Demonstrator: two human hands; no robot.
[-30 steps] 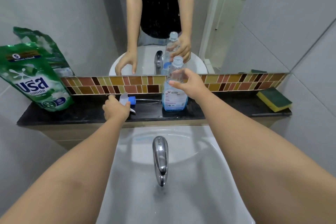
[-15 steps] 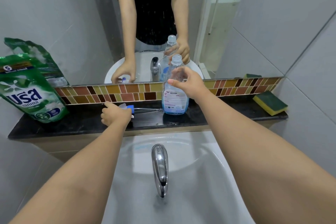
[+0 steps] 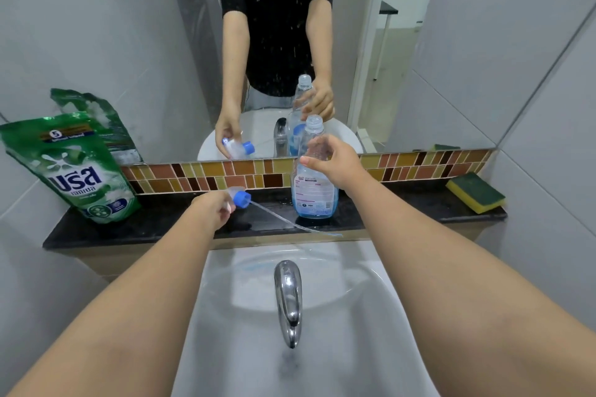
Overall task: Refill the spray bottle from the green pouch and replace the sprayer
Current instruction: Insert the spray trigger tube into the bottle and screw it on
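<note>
Here, the sprayer (image 3: 238,198) was gripped above the ledge (image 3: 161,222) by left hand (image 3: 211,208) fingers, the open spray bottle (image 3: 312,184) clasped by the right hand (image 3: 338,164).

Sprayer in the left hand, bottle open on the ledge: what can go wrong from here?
1. The sprayer's thin tube trails out past the ledge edge; it may snag or miss the narrow bottle neck.
2. The right hand holds the bottle only high up; pushing the tube in could tip it.
3. The green pouch leans against the wall near the left hand, so a bump could topple it.
</note>
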